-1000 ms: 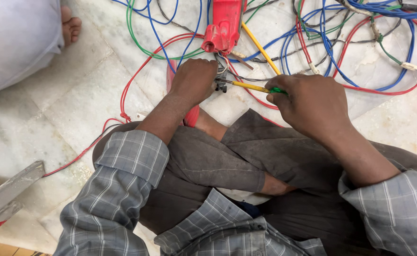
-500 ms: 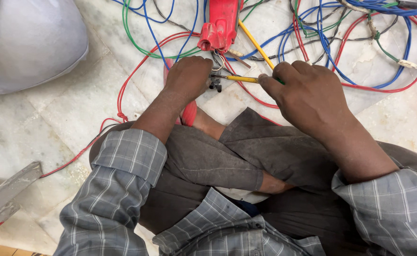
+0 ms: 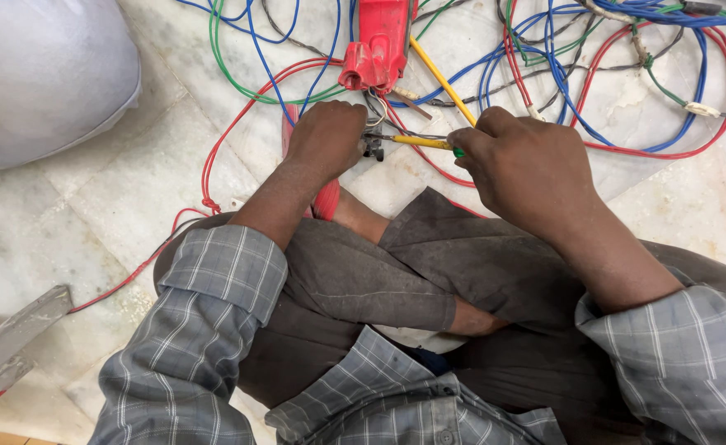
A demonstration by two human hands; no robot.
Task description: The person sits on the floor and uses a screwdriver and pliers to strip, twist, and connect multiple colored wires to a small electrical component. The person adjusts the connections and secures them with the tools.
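Observation:
My left hand [image 3: 326,138] is closed around a small dark metal fitting [image 3: 372,145] with thin wires running out of it, held just above the marble floor. My right hand [image 3: 521,165] grips a screwdriver [image 3: 420,142] with a yellow shaft and green handle, its tip pointing left into the fitting. A red plastic part [image 3: 377,41] lies just beyond the fitting. I sit cross-legged with both forearms over my knees.
Tangled blue, red, green and grey wires [image 3: 594,74] spread over the marble floor [image 3: 132,189] ahead and to the right. A person in white cloth [image 3: 41,74] sits at the upper left. A metal bar [image 3: 8,346] lies at the lower left.
Both hands have shifted slightly while the screwdriver stays at the fitting. The person in white at the upper left has moved further into view.

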